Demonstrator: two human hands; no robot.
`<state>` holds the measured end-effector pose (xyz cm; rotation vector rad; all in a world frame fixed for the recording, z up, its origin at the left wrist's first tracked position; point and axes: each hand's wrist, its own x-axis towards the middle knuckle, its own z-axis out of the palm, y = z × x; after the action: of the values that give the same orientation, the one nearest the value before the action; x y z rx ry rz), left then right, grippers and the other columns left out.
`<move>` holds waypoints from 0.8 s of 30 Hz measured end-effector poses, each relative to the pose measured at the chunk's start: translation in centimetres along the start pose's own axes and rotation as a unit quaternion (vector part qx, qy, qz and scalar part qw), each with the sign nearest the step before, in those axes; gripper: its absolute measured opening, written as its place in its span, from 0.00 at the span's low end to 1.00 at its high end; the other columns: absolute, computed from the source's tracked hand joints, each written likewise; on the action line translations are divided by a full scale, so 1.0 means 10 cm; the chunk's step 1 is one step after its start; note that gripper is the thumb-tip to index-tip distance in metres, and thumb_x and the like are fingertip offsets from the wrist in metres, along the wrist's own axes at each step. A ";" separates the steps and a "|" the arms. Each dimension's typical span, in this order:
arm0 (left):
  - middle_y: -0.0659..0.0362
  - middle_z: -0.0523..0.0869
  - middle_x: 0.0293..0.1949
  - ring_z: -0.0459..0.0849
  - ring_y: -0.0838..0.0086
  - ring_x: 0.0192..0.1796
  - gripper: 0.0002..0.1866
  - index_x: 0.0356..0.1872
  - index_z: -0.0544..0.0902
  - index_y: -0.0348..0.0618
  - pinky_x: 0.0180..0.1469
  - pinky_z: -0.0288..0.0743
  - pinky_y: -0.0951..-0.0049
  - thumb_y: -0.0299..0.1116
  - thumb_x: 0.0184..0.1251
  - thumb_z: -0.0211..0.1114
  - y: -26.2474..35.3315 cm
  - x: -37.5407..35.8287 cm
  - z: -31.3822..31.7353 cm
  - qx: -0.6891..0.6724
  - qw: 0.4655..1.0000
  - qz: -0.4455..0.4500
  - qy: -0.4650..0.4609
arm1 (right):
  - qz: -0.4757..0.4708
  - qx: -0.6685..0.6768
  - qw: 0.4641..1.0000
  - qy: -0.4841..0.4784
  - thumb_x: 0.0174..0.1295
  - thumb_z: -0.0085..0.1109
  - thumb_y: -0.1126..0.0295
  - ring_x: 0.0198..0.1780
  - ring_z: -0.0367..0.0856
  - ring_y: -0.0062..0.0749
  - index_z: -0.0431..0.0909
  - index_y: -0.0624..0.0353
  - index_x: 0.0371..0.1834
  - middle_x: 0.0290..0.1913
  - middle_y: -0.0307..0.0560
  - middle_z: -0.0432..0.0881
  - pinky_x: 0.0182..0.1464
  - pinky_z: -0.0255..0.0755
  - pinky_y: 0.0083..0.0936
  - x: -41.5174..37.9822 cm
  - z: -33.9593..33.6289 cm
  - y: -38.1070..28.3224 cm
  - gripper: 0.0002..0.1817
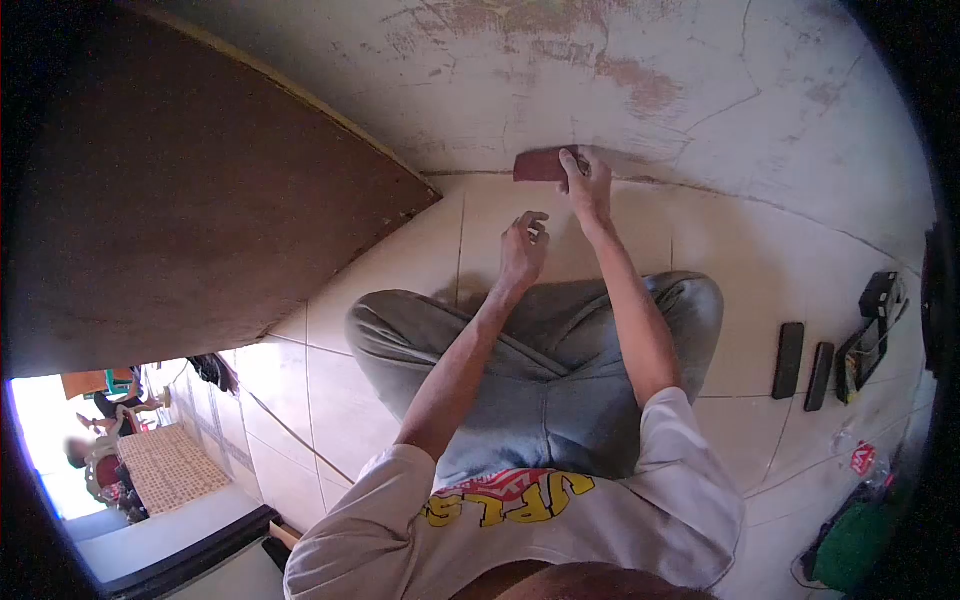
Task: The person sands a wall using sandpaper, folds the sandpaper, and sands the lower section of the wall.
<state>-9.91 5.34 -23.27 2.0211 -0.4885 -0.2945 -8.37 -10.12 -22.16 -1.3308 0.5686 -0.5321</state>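
Note:
My right hand (pixel 589 182) grips a dark red flat sheet, which looks like sandpaper (pixel 538 165), and holds it against the foot of the worn, cracked wall (pixel 450 110). Its thumb lies over the sheet's right part, and the left part sticks out. Lower and to the left, my left hand (pixel 525 248) hovers over the tiled floor (pixel 400 235) in front of my crossed legs. The fingers of that hand are loosely curled and apart, with nothing between them.
A brown wooden panel (pixel 200 190) stands at the left. On the floor at the right lie two black slabs (pixel 788 360), a black open case (pixel 862 360), a plastic bottle (pixel 872 463) and a green item (pixel 852 545). Another person (pixel 100 465) is at the far left.

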 end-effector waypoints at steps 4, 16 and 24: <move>0.49 0.84 0.35 0.84 0.60 0.36 0.16 0.45 0.79 0.39 0.41 0.77 0.63 0.25 0.53 0.59 -0.02 0.01 0.01 -0.001 1.000 0.004 0.004 | 0.060 -0.078 0.990 0.101 0.61 0.60 0.63 0.17 0.72 0.20 0.79 0.66 0.37 0.24 0.39 0.77 0.18 0.66 0.19 0.00 0.02 0.24 0.14; 0.50 0.84 0.35 0.84 0.62 0.36 0.15 0.45 0.79 0.40 0.41 0.77 0.64 0.24 0.53 0.60 -0.02 0.01 0.02 0.008 1.000 -0.003 0.004 | 0.020 0.000 1.000 0.005 0.61 0.57 0.66 0.22 0.73 0.20 0.77 0.67 0.31 0.26 0.41 0.78 0.19 0.70 0.20 -0.04 0.03 -0.10 0.13; 0.50 0.84 0.36 0.84 0.62 0.35 0.16 0.45 0.79 0.41 0.41 0.77 0.64 0.24 0.53 0.60 -0.01 0.01 0.02 0.009 1.000 -0.001 0.003 | 0.018 0.016 1.000 -0.003 0.61 0.58 0.65 0.18 0.72 0.19 0.77 0.66 0.35 0.25 0.39 0.78 0.19 0.65 0.19 -0.04 0.05 -0.12 0.12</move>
<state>-9.82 5.19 -23.41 2.0403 -0.4873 -0.2856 -8.36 -9.64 -20.86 -1.2902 0.5760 -0.5056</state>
